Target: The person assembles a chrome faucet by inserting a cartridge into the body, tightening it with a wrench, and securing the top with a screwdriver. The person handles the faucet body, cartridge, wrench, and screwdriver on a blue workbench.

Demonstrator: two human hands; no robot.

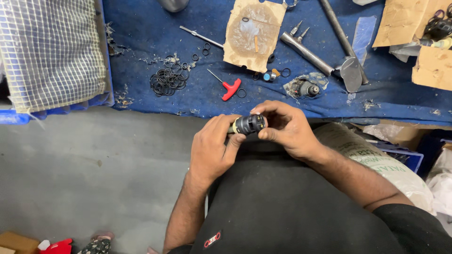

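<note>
A small black cylindrical part (249,124) with a yellowish end is held between both hands just in front of the blue-covered bench (155,28). My left hand (213,149) grips its left end with thumb and fingers. My right hand (286,128) pinches its right end with the fingertips. On the bench just beyond lie a pile of black rubber rings (168,79), a red T-handled key (229,87) and another small black part (306,88) on a torn scrap.
A piece of cardboard (253,33), metal rods (307,53) and more cardboard (433,66) lie farther back. A blue crate with white mesh (52,51) stands left. A printed sack (376,162) sits at my right. Grey floor (84,174) lies below.
</note>
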